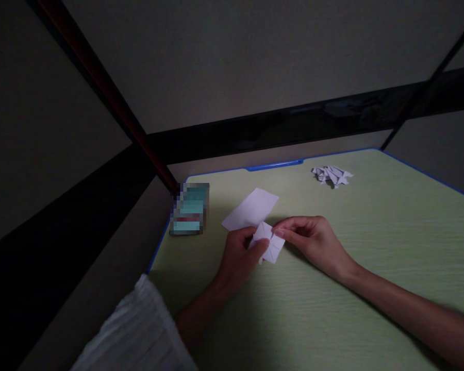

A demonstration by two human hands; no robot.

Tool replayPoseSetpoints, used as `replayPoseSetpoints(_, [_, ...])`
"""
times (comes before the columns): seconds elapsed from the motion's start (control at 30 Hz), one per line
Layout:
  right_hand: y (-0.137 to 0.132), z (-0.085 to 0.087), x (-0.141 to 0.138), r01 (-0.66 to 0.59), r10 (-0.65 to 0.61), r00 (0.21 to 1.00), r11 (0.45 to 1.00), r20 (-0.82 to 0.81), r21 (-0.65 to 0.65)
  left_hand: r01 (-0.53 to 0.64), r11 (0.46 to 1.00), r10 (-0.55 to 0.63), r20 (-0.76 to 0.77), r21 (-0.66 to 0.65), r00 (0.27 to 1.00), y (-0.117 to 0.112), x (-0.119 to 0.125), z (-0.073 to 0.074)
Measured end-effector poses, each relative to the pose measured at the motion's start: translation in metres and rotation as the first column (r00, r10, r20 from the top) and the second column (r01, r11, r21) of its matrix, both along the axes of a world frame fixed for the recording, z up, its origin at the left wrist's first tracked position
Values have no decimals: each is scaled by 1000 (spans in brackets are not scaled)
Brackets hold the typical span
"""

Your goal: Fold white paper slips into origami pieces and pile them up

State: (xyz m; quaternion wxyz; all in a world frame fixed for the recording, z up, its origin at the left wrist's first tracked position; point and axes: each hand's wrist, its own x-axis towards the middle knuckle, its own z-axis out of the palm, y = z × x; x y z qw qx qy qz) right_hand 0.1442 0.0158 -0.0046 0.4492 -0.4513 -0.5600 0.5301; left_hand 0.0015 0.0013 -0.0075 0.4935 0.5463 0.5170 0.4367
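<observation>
A small square of folded white paper [272, 250] with crease lines on its face is held between both hands, just above the table. My left hand [239, 255] grips its left side, the thumb lying across the front and the fingers partly hidden. At the upper right corner, my right hand [307, 237] pinches the paper between thumb and fingertips. Just behind them, a flat sheet of white paper [251, 208] rests on the table.
The pale green table [371, 247] has a blue edge with a blue raised strip [276, 165] at the back. Several folded paper pieces [332, 175] lie piled at the back right. A blurred-out screen-like object [190, 208] sits at the left edge. Dark-banded panels [274, 118] stand behind.
</observation>
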Motion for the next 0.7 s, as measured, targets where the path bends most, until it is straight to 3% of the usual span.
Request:
replayPoseSetpoints(0.37, [0,-2,-1,26,-29,995,999,-95,-35,1,1000,-2,-92,-8,996,-1,1,2])
replayPoseSetpoints(0.7, [-2,-2,-2,42,-47,991,998,-125,-42,3,1000,-3,-56,0,998,0,1,4])
